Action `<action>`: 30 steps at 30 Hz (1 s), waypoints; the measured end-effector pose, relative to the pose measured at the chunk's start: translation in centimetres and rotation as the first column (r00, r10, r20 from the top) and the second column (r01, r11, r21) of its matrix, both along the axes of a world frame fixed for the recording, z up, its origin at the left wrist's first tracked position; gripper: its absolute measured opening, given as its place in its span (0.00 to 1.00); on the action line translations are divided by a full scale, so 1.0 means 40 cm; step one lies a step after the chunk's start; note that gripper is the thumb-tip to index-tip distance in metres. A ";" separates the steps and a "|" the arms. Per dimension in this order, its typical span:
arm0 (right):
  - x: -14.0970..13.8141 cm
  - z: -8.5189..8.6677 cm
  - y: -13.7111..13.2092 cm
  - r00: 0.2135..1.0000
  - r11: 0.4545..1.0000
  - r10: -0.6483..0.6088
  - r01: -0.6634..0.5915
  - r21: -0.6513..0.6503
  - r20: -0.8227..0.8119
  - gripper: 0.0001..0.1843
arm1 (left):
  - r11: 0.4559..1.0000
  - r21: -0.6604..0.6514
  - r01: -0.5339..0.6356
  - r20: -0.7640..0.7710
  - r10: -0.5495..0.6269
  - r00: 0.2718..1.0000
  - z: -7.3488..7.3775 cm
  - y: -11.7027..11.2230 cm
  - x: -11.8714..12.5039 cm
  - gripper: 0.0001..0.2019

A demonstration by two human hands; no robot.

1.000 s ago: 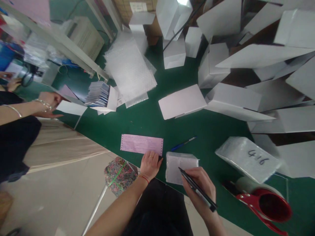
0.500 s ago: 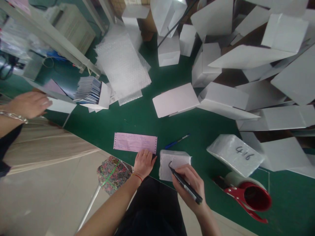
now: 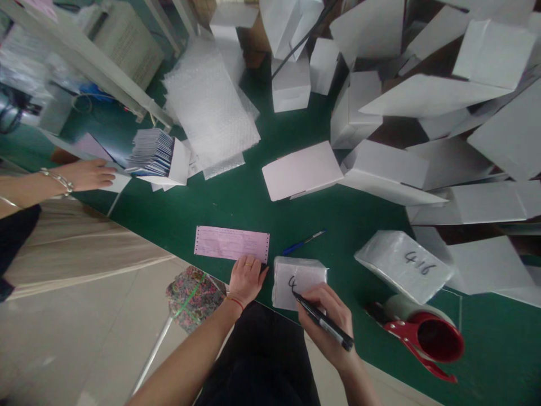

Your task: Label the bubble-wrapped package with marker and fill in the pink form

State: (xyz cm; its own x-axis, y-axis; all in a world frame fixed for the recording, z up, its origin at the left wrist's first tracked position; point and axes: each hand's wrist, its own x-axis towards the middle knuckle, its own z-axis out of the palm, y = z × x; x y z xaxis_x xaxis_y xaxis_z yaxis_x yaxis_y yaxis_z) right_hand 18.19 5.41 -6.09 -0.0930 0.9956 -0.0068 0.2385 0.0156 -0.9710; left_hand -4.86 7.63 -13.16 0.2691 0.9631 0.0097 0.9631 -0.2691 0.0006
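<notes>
My right hand [image 3: 327, 316] grips a black marker [image 3: 323, 320], its tip on the top of a small white package [image 3: 310, 279] wrapped in clear plastic. A black "4" stands on that package. My left hand [image 3: 247, 276] lies at the lower right corner of a pink printed slip [image 3: 228, 242] with punched edges. Its fingers are bent together, and a small dark thing, mostly hidden, shows by the thumb. A blue pen [image 3: 304, 242] lies just above the package. Farther right sits a larger wrapped package [image 3: 403, 265] marked "416".
A red tape dispenser [image 3: 426, 338] lies at the lower right. White boxes [image 3: 372, 169] crowd the upper right. Bubble wrap sheets [image 3: 211, 107] and a box of blue-edged cards [image 3: 152, 152] are upper left. Another person's hand [image 3: 93, 173] reaches over the table at left.
The short curved stroke on the small package has become a "4", and the marker tip has moved slightly down. At left, the other person's hand has moved right, toward the cards.
</notes>
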 end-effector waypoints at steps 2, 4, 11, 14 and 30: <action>0.009 0.003 0.001 0.998 0.998 -0.062 0.062 -0.006 -0.005 0.04 | 1.000 0.001 0.004 -0.002 -0.004 1.000 0.001 0.001 0.000 0.11; 0.017 0.001 0.002 0.989 0.989 -0.151 0.151 0.005 0.005 0.04 | 1.000 0.006 0.011 -0.001 -0.011 1.000 0.003 0.002 0.000 0.12; 0.022 -0.017 0.007 0.989 0.990 -0.139 0.138 0.021 0.045 0.03 | 0.999 0.034 0.028 0.004 -0.028 1.000 0.003 0.003 -0.001 0.13; 0.026 -0.010 0.006 0.996 0.996 -0.084 0.084 0.021 0.036 0.05 | 0.999 0.040 0.031 0.004 -0.031 1.000 0.003 0.004 0.000 0.13; 0.007 -0.003 -0.005 0.994 0.992 -0.112 0.111 0.051 0.013 0.05 | 0.998 0.046 0.035 0.002 -0.036 0.999 0.005 0.005 0.001 0.13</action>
State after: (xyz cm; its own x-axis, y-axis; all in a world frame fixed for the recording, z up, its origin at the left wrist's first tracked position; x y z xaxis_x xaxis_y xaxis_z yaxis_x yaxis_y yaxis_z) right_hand 18.47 5.22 -6.23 0.0185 0.9989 0.0429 0.2571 0.0367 -0.9657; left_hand -4.80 7.85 -12.94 0.3030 0.9514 0.0548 0.9530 -0.3029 -0.0096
